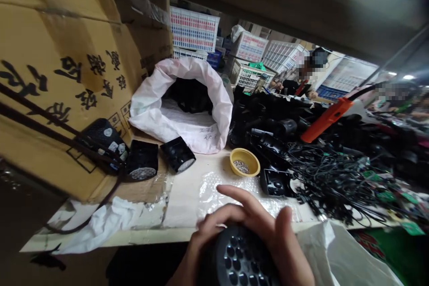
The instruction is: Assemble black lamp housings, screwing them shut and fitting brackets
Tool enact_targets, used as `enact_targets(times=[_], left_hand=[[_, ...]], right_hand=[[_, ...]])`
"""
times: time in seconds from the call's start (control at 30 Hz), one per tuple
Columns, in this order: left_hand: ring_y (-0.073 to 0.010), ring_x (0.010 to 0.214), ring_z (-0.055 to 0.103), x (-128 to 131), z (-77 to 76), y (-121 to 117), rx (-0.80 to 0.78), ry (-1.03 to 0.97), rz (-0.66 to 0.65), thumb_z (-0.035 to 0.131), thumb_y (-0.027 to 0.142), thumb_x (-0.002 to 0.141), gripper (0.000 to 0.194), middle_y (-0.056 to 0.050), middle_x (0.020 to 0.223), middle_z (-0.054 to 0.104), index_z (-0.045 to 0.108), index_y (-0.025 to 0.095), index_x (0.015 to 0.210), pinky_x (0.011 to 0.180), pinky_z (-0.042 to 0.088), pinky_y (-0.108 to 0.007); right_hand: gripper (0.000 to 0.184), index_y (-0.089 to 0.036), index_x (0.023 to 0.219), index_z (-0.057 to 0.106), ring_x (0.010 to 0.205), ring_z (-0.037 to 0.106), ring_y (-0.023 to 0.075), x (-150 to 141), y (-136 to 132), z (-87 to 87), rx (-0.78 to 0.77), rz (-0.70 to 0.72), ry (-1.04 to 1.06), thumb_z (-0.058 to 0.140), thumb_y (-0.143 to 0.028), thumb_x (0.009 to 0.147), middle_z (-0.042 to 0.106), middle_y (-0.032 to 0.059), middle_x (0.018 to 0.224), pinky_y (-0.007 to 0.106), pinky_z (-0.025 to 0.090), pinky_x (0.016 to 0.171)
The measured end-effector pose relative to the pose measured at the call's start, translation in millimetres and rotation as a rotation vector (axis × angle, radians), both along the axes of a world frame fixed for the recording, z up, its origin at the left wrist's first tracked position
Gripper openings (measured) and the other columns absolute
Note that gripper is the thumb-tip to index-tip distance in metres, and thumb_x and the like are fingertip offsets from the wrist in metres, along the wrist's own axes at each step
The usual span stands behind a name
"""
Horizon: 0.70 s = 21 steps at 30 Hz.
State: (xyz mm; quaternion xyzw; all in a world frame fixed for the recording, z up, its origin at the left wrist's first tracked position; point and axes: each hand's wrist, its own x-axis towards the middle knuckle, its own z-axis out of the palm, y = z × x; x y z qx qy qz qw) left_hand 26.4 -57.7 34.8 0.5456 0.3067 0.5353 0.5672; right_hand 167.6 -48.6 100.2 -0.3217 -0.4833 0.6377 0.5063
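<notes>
At the bottom of the head view a black lamp housing [239, 259] shows a rounded face with many round cells. My left hand [192, 257] curls round its left side. My right hand [291, 250] lies against its right side, with the thumb up and a finger stretched across above it. Part of the housing is cut off by the frame edge. Just beyond the hands, clear bubble wrap [211, 192] lies on the table. Behind it stands a yellow bowl [257, 165] of small metal screws.
Two similar black housings [143, 161] lie left beside a large cardboard box [67, 27]. A white woven sack [144, 109] holds black parts. Tangled black cables [328, 178], circuit boards and an orange-handled tool [326, 118] fill the right. Another person [298, 85] sits further back.
</notes>
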Motion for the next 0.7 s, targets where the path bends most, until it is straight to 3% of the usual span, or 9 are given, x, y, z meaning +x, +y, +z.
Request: enact_targets(times=[0.1,0.23,0.33,0.43,0.53,0.6,0.7], left_hand=[[-0.0273,0.1,0.067,6.8,9.9,6.7,-0.003,0.01,-0.013,0.055,0.023,0.089,0.012,-0.003,0.067,0.057,0.065,0.026,0.083,0.082,0.059,-0.039],[-0.0271,0.093,0.068,12.2,15.2,7.4,0.009,0.007,-0.01,0.058,0.022,0.083,0.013,0.0,0.056,0.05,0.057,0.026,0.071,0.078,0.061,-0.039],[-0.0253,0.083,0.07,10.3,13.9,2.3,-0.005,-0.031,-0.04,0.058,0.031,0.086,0.019,0.0,0.06,0.056,0.058,0.026,0.068,0.078,0.062,-0.041],[-0.0277,0.089,0.071,6.4,11.0,-0.3,-0.024,-0.03,-0.088,0.055,0.032,0.088,0.024,-0.002,0.067,0.062,0.058,0.025,0.065,0.081,0.062,-0.044],[-0.0334,0.105,0.067,3.0,6.4,3.1,-0.049,-0.008,-0.148,0.066,0.033,0.082,0.009,-0.005,0.088,0.067,0.066,0.026,0.087,0.084,0.06,-0.046],[-0.0349,0.104,0.067,1.2,2.5,8.7,-0.055,0.002,-0.177,0.077,0.034,0.072,0.046,-0.007,0.101,0.067,0.061,0.028,0.115,0.086,0.059,-0.048],[-0.0372,0.107,0.065,2.1,0.6,21.8,-0.042,-0.046,-0.264,0.082,0.042,0.063,0.089,-0.011,0.118,0.064,0.04,0.028,0.14,0.092,0.055,-0.053]], right_hand=[[0.061,-0.021,0.127,0.054,0.09,0.071,0.0306,-5.7,1.9,3.8,-0.048,0.12,0.251,0.02,-0.063,0.099,0.072,0.011,0.074,0.054,0.048,0.093],[0.053,-0.022,0.133,0.042,0.077,0.071,0.0289,-2.6,-3.0,-0.7,-0.05,0.085,0.25,0.025,-0.059,0.099,0.072,0.0091,0.072,0.048,0.051,0.082],[0.058,-0.024,0.134,0.039,0.07,0.071,0.0286,0.1,-8.3,-1.7,-0.033,0.05,0.203,0.031,-0.066,0.094,0.071,0.007,0.07,0.044,0.051,0.074],[0.065,-0.026,0.13,0.039,0.065,0.07,0.0286,2.0,-7.9,0.4,-0.045,0.023,0.12,0.037,-0.074,0.086,0.068,0.0053,0.066,0.04,0.05,0.065],[0.058,-0.026,0.119,0.045,0.067,0.069,0.0255,5.6,2.0,-2.3,-0.081,0.025,0.06,0.032,-0.074,0.089,0.068,0.0068,0.07,0.035,0.049,0.061],[0.06,-0.023,0.114,0.049,0.072,0.068,0.0238,9.6,12.8,-8.9,-0.04,0.041,0.088,0.036,-0.076,0.088,0.07,0.0095,0.082,0.035,0.051,0.067],[0.079,-0.021,0.12,0.05,0.088,0.069,0.0264,17.8,31.3,-19.3,0.088,0.123,0.135,0.071,-0.074,0.066,0.069,0.0116,0.101,0.039,0.052,0.083]])
